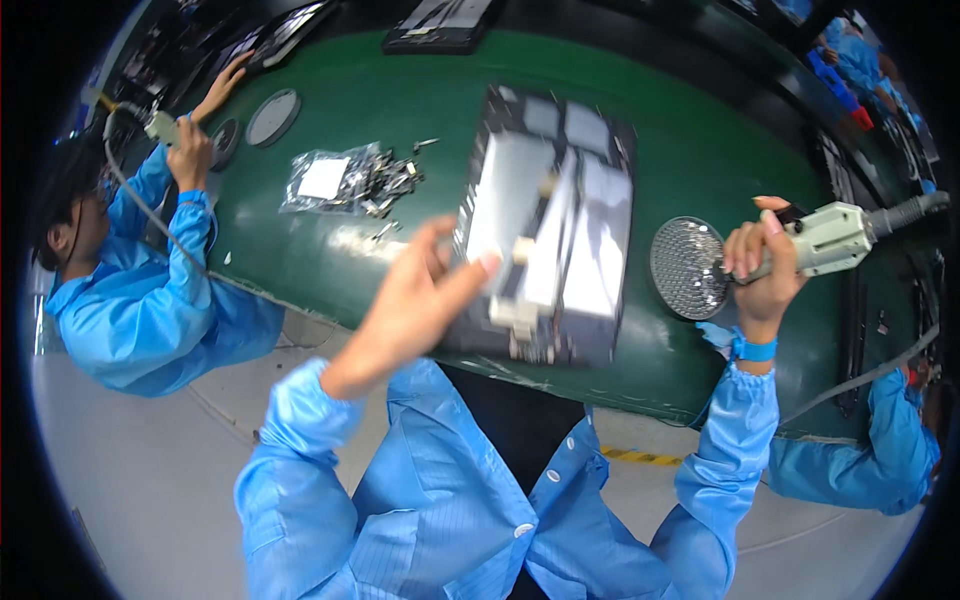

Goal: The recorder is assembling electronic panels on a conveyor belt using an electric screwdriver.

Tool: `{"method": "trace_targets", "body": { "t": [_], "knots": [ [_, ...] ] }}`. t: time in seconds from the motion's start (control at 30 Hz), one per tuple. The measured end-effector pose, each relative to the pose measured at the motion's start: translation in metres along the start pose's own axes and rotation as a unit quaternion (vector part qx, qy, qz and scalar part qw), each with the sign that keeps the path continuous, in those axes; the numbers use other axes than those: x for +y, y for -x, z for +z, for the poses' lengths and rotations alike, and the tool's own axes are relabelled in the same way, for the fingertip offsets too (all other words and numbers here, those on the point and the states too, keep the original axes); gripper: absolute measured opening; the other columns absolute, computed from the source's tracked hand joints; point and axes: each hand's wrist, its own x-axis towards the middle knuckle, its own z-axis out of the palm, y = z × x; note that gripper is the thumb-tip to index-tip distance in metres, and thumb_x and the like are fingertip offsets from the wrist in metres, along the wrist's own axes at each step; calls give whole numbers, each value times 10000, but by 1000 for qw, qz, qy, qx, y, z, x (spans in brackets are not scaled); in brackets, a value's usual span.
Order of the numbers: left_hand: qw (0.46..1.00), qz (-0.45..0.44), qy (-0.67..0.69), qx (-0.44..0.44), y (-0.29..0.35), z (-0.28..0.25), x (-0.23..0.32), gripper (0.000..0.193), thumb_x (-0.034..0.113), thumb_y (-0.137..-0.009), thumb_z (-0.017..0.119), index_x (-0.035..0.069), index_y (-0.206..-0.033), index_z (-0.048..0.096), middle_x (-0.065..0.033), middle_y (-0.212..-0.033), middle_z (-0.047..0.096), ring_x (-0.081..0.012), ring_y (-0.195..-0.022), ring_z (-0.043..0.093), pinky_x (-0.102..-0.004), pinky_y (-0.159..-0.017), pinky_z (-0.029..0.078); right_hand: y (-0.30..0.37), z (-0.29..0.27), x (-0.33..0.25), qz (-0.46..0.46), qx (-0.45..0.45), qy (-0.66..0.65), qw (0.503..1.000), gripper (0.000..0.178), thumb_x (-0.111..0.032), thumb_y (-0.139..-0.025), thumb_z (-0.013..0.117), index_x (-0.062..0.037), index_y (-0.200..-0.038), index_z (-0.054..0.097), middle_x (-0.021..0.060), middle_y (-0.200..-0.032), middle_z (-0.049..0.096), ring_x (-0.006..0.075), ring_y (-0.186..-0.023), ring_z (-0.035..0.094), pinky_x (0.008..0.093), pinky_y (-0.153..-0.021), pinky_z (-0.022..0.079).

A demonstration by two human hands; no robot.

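A flat black device [622, 190] with silvery-white panels and small parts inside lies before me on the green bench; it is blurred. Above its near left edge is my left hand [410, 295], open, thumb and fingers apart, with nothing seen in it. My right hand [765, 255] grips a pale electric screwdriver [830, 240] with a thick grey cable, held almost level. Its front end reaches the right rim of a round dimpled dish [688, 268]; the exact tip is hidden by my fingers. A blue strap [754, 348] circles my right wrist.
Left of the device lie a clear plastic bag [325, 182] with a white label and a pile of small metal parts [388, 182]. A co-worker [150, 270] at the left holds another pale tool [162, 128] by a round dish [273, 118]. Another blue sleeve [850, 470] shows lower right.
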Motion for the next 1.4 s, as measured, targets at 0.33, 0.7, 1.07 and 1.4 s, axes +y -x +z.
{"method": "trace_targets", "body": {
  "t": [0.33, 0.7, 1.07, 1.4],
  "knots": [
    [828, 282, -467, 128, 20, -35, -8, 164, 207, -845, 664, 43, -842, 672, -109, -674, 561, -264, -563, 552, -356, -499, 424, 3, -1, -1, -15, -7, 11, 1000, 238, -98, -892, 487, 86, -1039, 524, 4, -509, 349, 97, -392, 356, 266, -402, 349],
    [843, 224, -484, 66, -149, -114, -9, 254, 185, -772, 732, 26, -969, 715, -165, -806, 671, -282, -754, 664, -355, -696, 522, 3, 2, 0, -5, -6, 11, 1000, 230, -94, -891, 486, 77, -1043, 519, 0, -508, 341, 97, -400, 360, 265, -413, 352],
    [891, 253, -370, 63, -154, -107, -19, 202, 95, -800, 707, -28, -952, 655, -140, -861, 681, -215, -804, 679, -300, -711, 530, 1, -2, 1, 8, -21, 44, 999, 273, -152, -922, 444, 58, -1089, 492, -20, -508, 312, 81, -409, 336, 257, -446, 343],
    [968, 138, -170, -121, -121, -37, -2, 213, 147, -849, 696, -1, -1001, 693, -72, -894, 685, -119, -838, 626, -240, -778, 499, 1, -2, 4, 11, -22, 47, 999, 276, -149, -919, 443, 63, -1091, 483, -16, -512, 322, 86, -410, 341, 257, -440, 346]
  ]
}}
